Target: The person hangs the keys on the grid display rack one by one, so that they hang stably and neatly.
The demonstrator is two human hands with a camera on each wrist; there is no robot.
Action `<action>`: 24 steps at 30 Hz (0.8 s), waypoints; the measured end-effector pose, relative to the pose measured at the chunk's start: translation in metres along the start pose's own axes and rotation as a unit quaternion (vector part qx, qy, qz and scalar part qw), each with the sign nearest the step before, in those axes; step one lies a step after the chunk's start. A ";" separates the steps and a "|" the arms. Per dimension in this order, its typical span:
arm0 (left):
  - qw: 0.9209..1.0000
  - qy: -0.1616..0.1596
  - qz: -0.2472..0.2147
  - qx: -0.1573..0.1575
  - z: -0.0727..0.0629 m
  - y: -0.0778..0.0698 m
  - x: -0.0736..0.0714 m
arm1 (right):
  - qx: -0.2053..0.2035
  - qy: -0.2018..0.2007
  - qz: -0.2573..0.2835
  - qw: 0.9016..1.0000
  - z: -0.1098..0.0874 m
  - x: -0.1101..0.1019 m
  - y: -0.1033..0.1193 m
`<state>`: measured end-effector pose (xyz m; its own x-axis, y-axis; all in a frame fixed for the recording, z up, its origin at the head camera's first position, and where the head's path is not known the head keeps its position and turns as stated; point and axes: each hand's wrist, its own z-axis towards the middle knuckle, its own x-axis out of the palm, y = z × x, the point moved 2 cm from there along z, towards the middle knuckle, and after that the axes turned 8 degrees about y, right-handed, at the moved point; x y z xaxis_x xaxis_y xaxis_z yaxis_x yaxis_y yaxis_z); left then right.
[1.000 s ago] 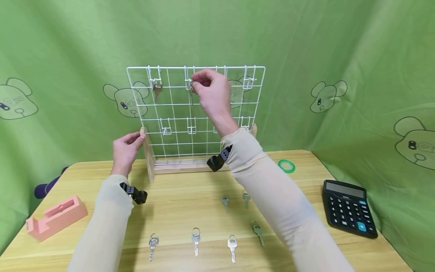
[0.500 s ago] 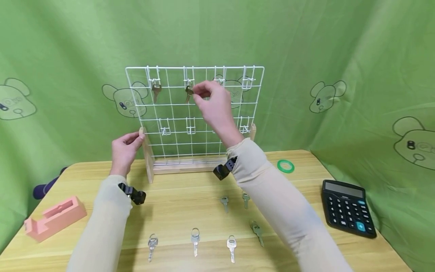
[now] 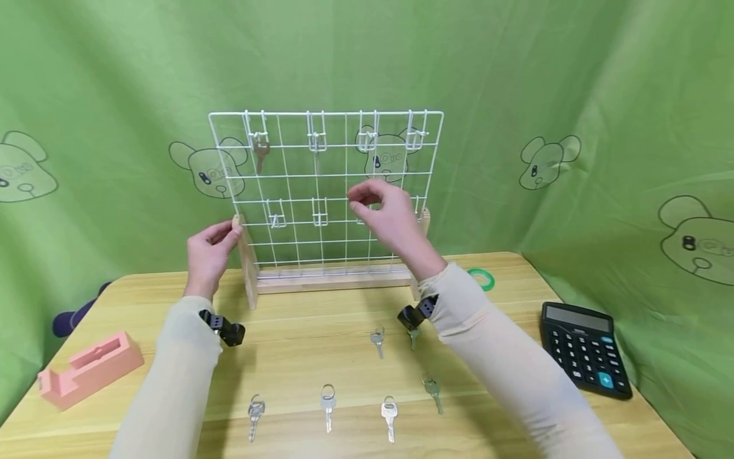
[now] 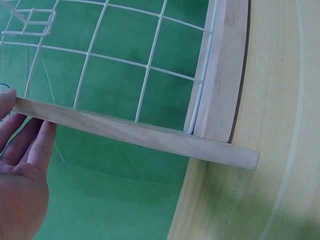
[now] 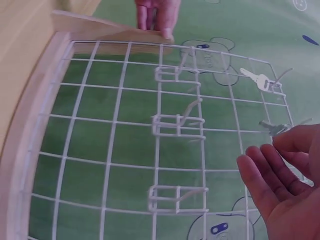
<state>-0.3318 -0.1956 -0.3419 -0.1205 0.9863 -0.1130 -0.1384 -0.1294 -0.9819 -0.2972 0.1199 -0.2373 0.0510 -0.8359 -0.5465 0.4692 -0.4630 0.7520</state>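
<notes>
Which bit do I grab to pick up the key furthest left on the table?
I'd pinch the leftmost key by the side edges of its wide head, fingers coming from above. It lies flat on the tabletop, its narrow blade pointing toward the picture's bottom. That should leave the ring free at the far end.

In the head view, a wrist camera (image 3: 417,313) covered one key's (image 3: 413,340) top, the right sleeve (image 3: 507,357) hid a corner of the calculator (image 3: 587,347), and the right hand (image 3: 391,215) blocked part of the rack (image 3: 335,280). The left wrist view cut off the left hand (image 4: 24,185).
</notes>
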 end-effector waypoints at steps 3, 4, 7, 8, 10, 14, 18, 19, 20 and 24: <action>1.000 -0.004 -0.002 0.002 0.000 0.000 0.001 | 0.008 0.019 -0.015 1.000 -0.008 0.000 -0.007; 1.000 -0.005 -0.001 0.002 0.000 0.001 0.001 | 0.009 0.027 -0.020 0.999 -0.010 -0.001 -0.009; 1.000 -0.008 -0.002 0.004 0.000 0.001 0.001 | 0.011 0.052 -0.036 0.998 -0.017 0.000 -0.015; 1.000 -0.008 -0.004 0.004 0.001 0.002 0.001 | 0.011 0.060 -0.041 0.997 -0.019 0.000 -0.017; 1.000 -0.009 -0.007 0.003 0.001 0.002 0.001 | 0.011 0.077 -0.043 0.996 -0.024 0.000 -0.021; 1.000 -0.007 -0.009 0.004 0.001 0.002 0.001 | 0.016 0.096 -0.045 0.994 -0.032 -0.001 -0.030; 1.000 -0.003 -0.004 0.002 0.001 0.002 0.000 | 0.027 0.117 -0.050 0.991 -0.041 -0.002 -0.040; 1.000 -0.002 -0.003 0.002 0.000 0.002 0.000 | 0.029 0.123 -0.051 0.991 -0.043 -0.002 -0.042; 1.000 -0.001 -0.002 0.002 0.000 0.002 -0.001 | 0.032 0.128 -0.049 0.990 -0.046 -0.002 -0.044; 1.000 0.003 -0.003 0.000 0.000 0.001 -0.001 | 0.044 0.144 -0.038 0.988 -0.054 -0.003 -0.053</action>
<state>-0.3320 -0.1965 -0.3429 -0.1131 0.9877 -0.1081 -0.1385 -0.1234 -0.9827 -0.2745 0.1626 -0.2957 0.2730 -0.6858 -0.6746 0.4035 -0.5549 0.7275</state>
